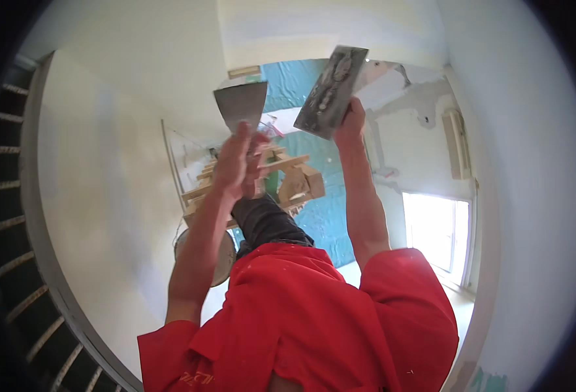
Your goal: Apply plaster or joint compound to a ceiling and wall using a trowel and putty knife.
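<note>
My left hand (234,164) is closed round the handle of a wide putty knife (242,104). The knife's flat grey blade points up and away from me, and the hand is slightly blurred. In my right hand (351,122) is a rectangular plastering trowel (331,93), raised to the right of the knife and tilted. Its grey metal face is turned toward me, with smears and lumps along the middle. The trowel's handle is hidden behind the plate. Both tools are held up in front of me, apart from each other.
Below stands a wooden stepped frame (294,163), over blue sheeting (330,215). A round bucket (224,261) sits beside my left forearm. Pale walls rise on both sides; the right one has grey patches (418,98). A bright window (437,230) is lower right, a slatted opening (7,186) far left.
</note>
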`<state>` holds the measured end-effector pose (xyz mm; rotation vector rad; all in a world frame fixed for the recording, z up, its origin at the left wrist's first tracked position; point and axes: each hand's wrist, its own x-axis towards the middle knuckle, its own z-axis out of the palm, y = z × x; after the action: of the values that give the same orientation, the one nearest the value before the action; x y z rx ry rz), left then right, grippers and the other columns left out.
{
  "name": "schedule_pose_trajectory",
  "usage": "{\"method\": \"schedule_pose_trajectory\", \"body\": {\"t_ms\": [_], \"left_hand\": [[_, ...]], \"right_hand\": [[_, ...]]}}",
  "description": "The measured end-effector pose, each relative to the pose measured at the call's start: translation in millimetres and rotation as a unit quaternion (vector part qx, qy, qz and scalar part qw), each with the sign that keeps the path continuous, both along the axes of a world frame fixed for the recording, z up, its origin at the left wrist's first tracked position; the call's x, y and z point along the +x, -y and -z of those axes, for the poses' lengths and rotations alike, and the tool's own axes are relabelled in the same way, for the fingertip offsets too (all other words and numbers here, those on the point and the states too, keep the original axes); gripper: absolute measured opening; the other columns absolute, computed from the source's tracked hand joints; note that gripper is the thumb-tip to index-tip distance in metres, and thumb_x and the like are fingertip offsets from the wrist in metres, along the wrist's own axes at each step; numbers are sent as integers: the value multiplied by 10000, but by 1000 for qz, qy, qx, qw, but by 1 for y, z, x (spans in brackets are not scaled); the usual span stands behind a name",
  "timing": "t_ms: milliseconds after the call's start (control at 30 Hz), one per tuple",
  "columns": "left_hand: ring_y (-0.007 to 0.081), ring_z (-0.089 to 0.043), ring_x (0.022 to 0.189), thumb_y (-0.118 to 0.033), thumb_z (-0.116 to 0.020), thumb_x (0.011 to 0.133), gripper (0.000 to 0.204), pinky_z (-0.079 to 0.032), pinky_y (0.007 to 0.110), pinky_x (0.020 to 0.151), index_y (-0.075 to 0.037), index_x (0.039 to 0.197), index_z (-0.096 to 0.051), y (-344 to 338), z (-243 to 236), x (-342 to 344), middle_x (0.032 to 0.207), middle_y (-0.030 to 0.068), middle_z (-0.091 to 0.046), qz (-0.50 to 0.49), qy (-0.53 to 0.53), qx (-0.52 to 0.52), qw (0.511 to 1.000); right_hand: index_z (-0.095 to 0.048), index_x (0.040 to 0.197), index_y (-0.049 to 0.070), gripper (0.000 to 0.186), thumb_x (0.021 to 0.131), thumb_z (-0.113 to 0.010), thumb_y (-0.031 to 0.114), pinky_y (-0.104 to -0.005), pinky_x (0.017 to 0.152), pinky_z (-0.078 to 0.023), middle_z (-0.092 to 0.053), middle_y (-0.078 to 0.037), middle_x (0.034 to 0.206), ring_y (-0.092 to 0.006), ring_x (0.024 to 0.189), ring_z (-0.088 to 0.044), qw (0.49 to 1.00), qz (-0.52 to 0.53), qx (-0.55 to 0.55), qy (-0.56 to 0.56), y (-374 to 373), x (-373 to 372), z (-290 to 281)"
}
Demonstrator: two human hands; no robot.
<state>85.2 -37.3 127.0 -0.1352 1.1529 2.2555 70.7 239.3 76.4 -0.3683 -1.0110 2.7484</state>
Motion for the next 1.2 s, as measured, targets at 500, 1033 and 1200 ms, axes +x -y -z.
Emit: {"method": "schedule_pose_trajectory", "body": {"t_ms": [500, 1033, 1200], "left_hand": [[55, -340, 339, -459, -510, 999, 464, -299, 224, 277, -119, 688, -452, -47, -13, -19, 497, -34, -392, 276, 138, 99, 946], [32, -315, 340, -463, -488, 1006, 436, -262, 199, 248, -123, 736, -458, -57, 3, -51, 512, -48, -389, 216, 168, 212, 938], [31, -309, 336, -480, -491, 1000, 431, -258, 200, 245, -127, 754, -458, -80, 20, -24, 511, -49, -386, 248, 210, 183, 928]], "right_hand": [[-607, 1057, 54, 146, 969, -543, 151, -224, 630, -434, -628, -32, 860, -85, 707, -518, 936, 14, 350, -31, -3, -9, -15], [-616, 968, 50, 107, 946, -543, 125, -240, 531, -357, -559, 0, 752, -63, 640, -441, 878, -18, 477, 36, -13, -16, -33], [-617, 937, 45, 117, 934, -546, 137, -243, 487, -343, -537, -1, 709, -66, 594, -423, 883, 31, 467, 36, -21, -45, -54]]}}
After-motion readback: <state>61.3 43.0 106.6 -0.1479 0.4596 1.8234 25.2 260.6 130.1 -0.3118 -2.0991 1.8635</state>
